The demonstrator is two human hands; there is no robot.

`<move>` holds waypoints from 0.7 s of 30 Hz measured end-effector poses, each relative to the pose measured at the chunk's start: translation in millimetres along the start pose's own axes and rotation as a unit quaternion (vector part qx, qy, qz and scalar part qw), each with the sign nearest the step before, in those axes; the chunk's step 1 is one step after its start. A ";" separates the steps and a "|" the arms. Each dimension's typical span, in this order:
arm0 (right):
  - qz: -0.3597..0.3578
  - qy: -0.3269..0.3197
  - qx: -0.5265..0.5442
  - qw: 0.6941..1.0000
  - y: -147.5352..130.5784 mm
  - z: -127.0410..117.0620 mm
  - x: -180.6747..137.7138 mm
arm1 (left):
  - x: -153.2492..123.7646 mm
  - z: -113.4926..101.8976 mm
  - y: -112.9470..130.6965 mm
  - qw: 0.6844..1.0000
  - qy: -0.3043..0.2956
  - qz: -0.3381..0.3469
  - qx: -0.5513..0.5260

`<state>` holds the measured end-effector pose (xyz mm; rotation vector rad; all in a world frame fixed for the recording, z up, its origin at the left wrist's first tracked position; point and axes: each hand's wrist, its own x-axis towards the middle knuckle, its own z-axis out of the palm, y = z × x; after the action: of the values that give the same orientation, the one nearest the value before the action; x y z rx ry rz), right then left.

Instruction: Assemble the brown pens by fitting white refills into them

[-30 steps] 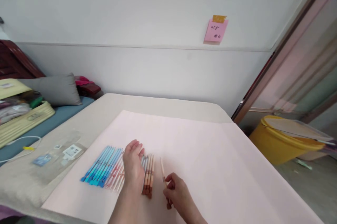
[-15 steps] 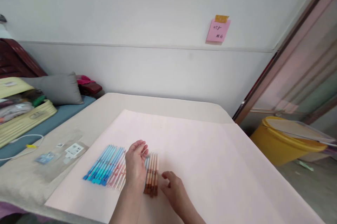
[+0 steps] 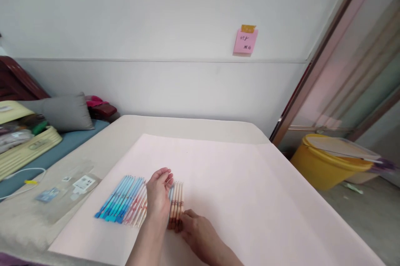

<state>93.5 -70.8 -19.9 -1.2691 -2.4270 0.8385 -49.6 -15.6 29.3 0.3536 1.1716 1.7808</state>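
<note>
A row of slim pens lies on a pale pink sheet (image 3: 243, 199). At its left are blue pens (image 3: 120, 199), followed by white-and-red pens (image 3: 136, 207). My left hand (image 3: 158, 193) rests on its edge over the middle of the row, fingers curled together and nothing visible in them; it hides some pens. Just right of it lie beige pens with brown ends (image 3: 176, 205). My right hand (image 3: 196, 230) has its bent fingers at the lower end of the rightmost brown pens, touching them. Its fingertips are partly hidden.
A clear plastic sleeve with a white label (image 3: 83, 183) lies on the cream table cover (image 3: 121, 132), left of the sheet. A yellow bucket (image 3: 325, 170) stands on the floor at right. The bench at left holds a grey pillow (image 3: 65, 111) and a pale yellow box (image 3: 31, 145).
My right hand has moved left onto the lower ends of the brown pens. My left hand keeps nearly the same place beside them. The view has shifted slightly.
</note>
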 end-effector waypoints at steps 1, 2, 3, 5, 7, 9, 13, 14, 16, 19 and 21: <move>-0.003 -0.003 -0.011 1.000 1.3 -2.4 -1.8 | -0.6 -0.3 0.2 1.000 -0.002 0.003 0.004; -0.003 -0.005 -0.027 1.000 3.1 -4.8 -3.9 | -1.3 -0.7 0.4 1.000 -0.003 0.008 0.008; 0.001 -0.004 -0.047 0.999 5.3 -7.0 -6.1 | -2.0 -1.2 0.4 1.000 -0.003 0.014 0.014; 0.015 0.005 -0.086 0.996 9.8 -10.4 -11.0 | -3.8 -2.1 0.4 0.999 -0.002 0.032 0.027; 0.031 0.021 -0.110 0.993 12.2 -12.6 -16.3 | -6.7 -3.5 0.4 0.997 -0.001 0.055 0.045; 0.042 0.041 -0.123 0.991 10.5 -14.1 -22.0 | -12.0 -6.4 0.8 0.995 0.001 0.078 0.063; 0.049 0.083 -0.144 0.985 0.8 -17.0 -38.6 | -33.3 -27.0 4.6 0.992 0.008 0.095 0.084; 0.053 0.095 -0.147 0.983 -0.3 -17.3 -45.0 | -40.8 -36.7 6.1 0.990 0.016 0.098 0.102; 0.074 0.122 -0.150 0.978 2.0 -16.4 -61.3 | -58.0 -61.4 9.9 0.984 0.029 0.112 0.134; 0.121 0.175 -0.134 0.968 16.4 -9.3 -93.5 | -86.2 -105.1 15.5 0.968 0.050 0.123 0.212; 0.132 0.195 -0.131 0.963 29.7 -1.1 -118.2 | -103.0 -134.3 16.7 0.946 0.066 0.139 0.286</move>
<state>181.7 -153.6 -34.4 -1.6992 -2.1275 0.2846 -94.4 -177.1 0.7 0.7805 1.8082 1.6843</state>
